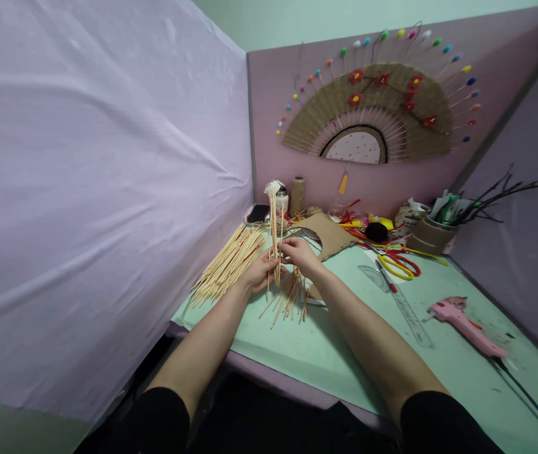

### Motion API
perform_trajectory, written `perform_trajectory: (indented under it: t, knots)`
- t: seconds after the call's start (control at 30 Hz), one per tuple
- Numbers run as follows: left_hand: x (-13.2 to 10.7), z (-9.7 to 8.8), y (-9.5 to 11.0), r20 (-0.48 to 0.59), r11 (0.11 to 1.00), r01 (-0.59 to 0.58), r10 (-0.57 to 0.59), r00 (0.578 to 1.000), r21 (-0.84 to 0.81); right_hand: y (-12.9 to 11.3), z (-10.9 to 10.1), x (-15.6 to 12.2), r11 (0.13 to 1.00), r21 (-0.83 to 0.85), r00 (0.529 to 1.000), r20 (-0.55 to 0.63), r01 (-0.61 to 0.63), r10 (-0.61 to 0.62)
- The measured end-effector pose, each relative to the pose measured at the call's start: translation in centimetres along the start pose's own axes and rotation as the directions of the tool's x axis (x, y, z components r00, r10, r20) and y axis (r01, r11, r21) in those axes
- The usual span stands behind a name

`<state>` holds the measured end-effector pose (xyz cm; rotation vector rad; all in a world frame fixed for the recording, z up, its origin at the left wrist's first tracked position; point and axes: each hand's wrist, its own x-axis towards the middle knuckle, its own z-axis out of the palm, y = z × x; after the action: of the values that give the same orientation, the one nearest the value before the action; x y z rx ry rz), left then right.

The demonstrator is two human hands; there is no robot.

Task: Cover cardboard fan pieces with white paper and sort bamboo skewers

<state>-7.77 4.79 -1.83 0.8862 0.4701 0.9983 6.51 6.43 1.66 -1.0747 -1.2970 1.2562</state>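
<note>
My left hand (263, 270) is closed around a small bundle of thin wooden sticks (274, 221), held upright with a whitish tip at the top. Against the same bundle, my right hand (297, 252) has thumb and fingers pinched together at a stick on its right side. To the left of my hands lies a large pile of pale sticks (226, 265), with a few red marks among them. Below my right hand, more loose sticks (290, 299) fan out over the green table. Behind it rests a piece of brown cardboard (328, 233) with a curved cutout.
A pink glue gun (470, 328) with a black cord lies at the right. Nearer are scissors (396, 265), a clear ruler (410, 315) and a protractor (373, 277). A pot (432, 234) with branches stands back right; a decorated fan (373, 113) hangs on the back panel.
</note>
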Motion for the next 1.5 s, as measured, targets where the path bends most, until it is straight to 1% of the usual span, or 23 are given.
perform_trajectory:
  t: [0.17,0.4,0.6,0.7,0.77,0.87,0.97,1.1,1.2,1.33,1.4,1.5]
  knots:
    - [0.1,-0.1,-0.1,-0.02,1.0,0.005,-0.005,1.0,0.027,0.0,0.0,0.0,1.0,0.009,1.0,-0.018,-0.014,0.014]
    - [0.1,-0.1,0.0,-0.053,0.998,0.007,-0.003,0.999,0.065,-0.2,0.0,-0.1,1.0,0.015,1.0,0.006,-0.024,0.024]
    - [0.2,-0.1,0.0,-0.055,0.999,-0.003,0.005,0.998,0.038,-0.3,-0.1,0.0,0.998,0.024,0.998,0.025,-0.052,0.051]
    - [0.2,-0.2,-0.1,-0.068,0.999,-0.004,0.007,0.998,0.051,-0.4,-0.1,0.0,0.998,0.026,0.998,0.02,-0.056,0.056]
    - [0.2,-0.1,-0.1,-0.077,0.998,-0.012,0.017,0.997,0.064,-0.3,0.0,-0.1,0.999,-0.023,0.999,-0.01,-0.031,0.031]
    - [0.1,0.1,-0.2,-0.076,0.997,-0.034,0.039,0.996,0.069,-0.1,0.1,-0.1,0.992,-0.122,0.998,-0.043,0.044,-0.05]
    - [0.1,0.2,-0.2,-0.095,0.997,-0.043,0.05,0.994,0.07,0.3,0.2,0.1,0.975,-0.188,0.991,-0.038,0.122,-0.131]
    - [0.2,0.0,-0.3,-0.148,0.995,-0.042,0.054,0.987,0.087,0.6,-0.1,0.4,0.943,-0.282,0.981,-0.026,0.178,-0.193]
    - [0.3,-0.1,-0.4,-0.165,0.996,-0.046,0.058,0.985,0.077,0.7,-0.2,0.5,0.92,-0.343,0.978,-0.025,0.187,-0.208]
    - [0.4,0.0,-0.4,-0.169,0.995,-0.052,0.067,0.983,0.09,0.7,-0.3,0.5,0.914,-0.37,0.98,-0.037,0.169,-0.196]
    - [0.4,0.1,-0.4,-0.19,0.993,-0.055,0.074,0.979,0.105,0.6,-0.3,0.4,0.924,-0.352,0.982,-0.054,0.152,-0.182]
    - [0.4,0.1,-0.3,-0.224,0.993,-0.057,0.08,0.971,0.107,0.2,-0.5,0.4,0.954,-0.268,0.984,-0.085,0.13,-0.158]
